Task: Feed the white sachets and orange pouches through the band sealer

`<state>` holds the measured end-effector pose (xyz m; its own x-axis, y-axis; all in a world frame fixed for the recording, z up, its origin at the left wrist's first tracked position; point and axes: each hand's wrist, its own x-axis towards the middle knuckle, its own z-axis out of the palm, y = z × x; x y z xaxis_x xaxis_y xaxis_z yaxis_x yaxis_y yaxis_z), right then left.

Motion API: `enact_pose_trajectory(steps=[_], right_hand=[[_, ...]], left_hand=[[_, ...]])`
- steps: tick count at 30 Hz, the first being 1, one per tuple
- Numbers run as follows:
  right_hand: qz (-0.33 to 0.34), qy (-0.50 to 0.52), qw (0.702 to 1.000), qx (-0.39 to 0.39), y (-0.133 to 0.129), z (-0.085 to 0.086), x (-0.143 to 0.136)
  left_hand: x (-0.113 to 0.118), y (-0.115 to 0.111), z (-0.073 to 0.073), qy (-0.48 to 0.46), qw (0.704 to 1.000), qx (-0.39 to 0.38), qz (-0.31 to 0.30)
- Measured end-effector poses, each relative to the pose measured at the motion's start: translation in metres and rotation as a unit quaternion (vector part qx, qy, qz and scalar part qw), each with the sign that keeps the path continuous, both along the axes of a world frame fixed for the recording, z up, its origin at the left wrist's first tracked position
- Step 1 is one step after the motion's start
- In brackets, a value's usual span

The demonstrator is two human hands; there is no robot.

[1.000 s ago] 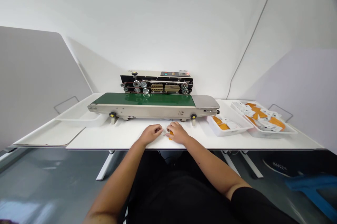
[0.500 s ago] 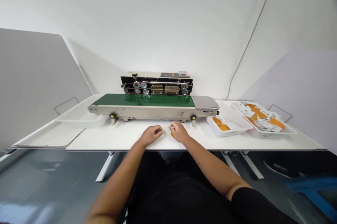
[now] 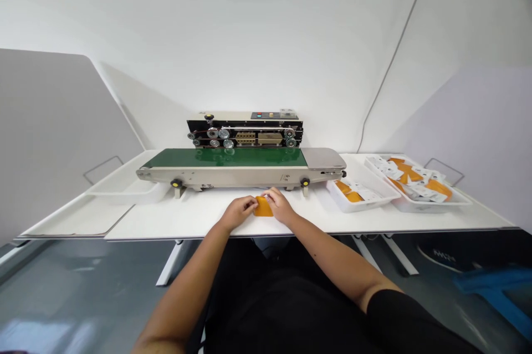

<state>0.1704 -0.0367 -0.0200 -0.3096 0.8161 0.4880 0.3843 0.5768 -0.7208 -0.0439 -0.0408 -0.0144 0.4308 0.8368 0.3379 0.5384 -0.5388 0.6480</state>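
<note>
An orange packet (image 3: 264, 207) is between my two hands, just above the white table (image 3: 166, 220) near its front edge. My left hand (image 3: 240, 211) pinches the packet's left side near the top. At its upper right, my right hand (image 3: 281, 207) has its fingers closed on the packet. Something small and whitish shows by the right fingertips, too small to make out. Behind my hands stands a sealing machine (image 3: 245, 135) with a green conveyor belt (image 3: 233, 158).
To the right, a small white tray (image 3: 353, 206) and a larger white tray (image 3: 428, 207) hold orange and white packets. Left of the conveyor lies another white tray (image 3: 128, 196). A flat board (image 3: 87, 215) rests at the far left.
The orange packet, mostly hidden under my right hand before, now shows flat between both hands. My left hand has closed on its left side. The view has shifted slightly.
</note>
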Motion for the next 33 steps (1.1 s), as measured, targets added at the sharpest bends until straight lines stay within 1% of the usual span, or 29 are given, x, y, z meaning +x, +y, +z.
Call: enact_pose_trajectory(steps=[2, 3, 7, 11, 16, 18, 21, 23, 25, 28, 31, 33], right_hand=[[-0.009, 0.011, 1.0, 0.006, 0.0, 0.001, 0.004], [-0.016, 0.019, 1.0, 0.008, 0.001, 0.001, 0.005], [-0.032, 0.048, 0.998, -0.004, 0.002, 0.003, 0.008], [-0.014, 0.083, 0.996, 0.005, 0.0, 0.004, 0.008], [0.019, 0.092, 0.995, 0.011, 0.001, -0.001, 0.008], [0.033, 0.098, 0.995, -0.005, 0.002, -0.005, 0.007], [0.04, 0.121, 0.991, -0.049, 0.004, -0.01, 0.006], [0.036, 0.132, 0.988, -0.07, 0.004, -0.011, 0.005], [0.03, 0.128, 0.989, -0.073, 0.003, -0.01, 0.005], [0.018, 0.101, 0.992, -0.067, 0.001, -0.007, 0.007], [0.007, 0.08, 0.994, -0.079, 0.001, -0.005, 0.007], [0.019, 0.055, 0.994, -0.094, 0.001, -0.006, 0.007]], left_hand=[[0.0, 0.002, -0.002, -0.027, 1.0, 0.001, 0.01], [0.0, 0.002, -0.002, -0.034, 0.999, -0.003, 0.005], [0.001, 0.005, -0.006, -0.05, 0.997, -0.036, -0.035], [0.0, 0.006, -0.009, -0.065, 0.996, -0.052, -0.042], [0.0, 0.003, -0.003, -0.047, 0.997, -0.04, -0.039], [0.001, 0.0, -0.001, -0.042, 0.997, -0.045, -0.048], [0.001, -0.002, 0.001, -0.042, 0.996, -0.053, -0.053], [0.001, -0.003, 0.002, -0.046, 0.997, -0.049, -0.047], [0.0, -0.003, 0.001, -0.053, 0.997, -0.037, -0.029], [0.0, -0.003, 0.0, -0.074, 0.997, -0.021, -0.001], [-0.001, -0.002, 0.0, -0.116, 0.993, -0.011, 0.021], [-0.002, -0.002, 0.001, -0.14, 0.989, 0.002, 0.046]])
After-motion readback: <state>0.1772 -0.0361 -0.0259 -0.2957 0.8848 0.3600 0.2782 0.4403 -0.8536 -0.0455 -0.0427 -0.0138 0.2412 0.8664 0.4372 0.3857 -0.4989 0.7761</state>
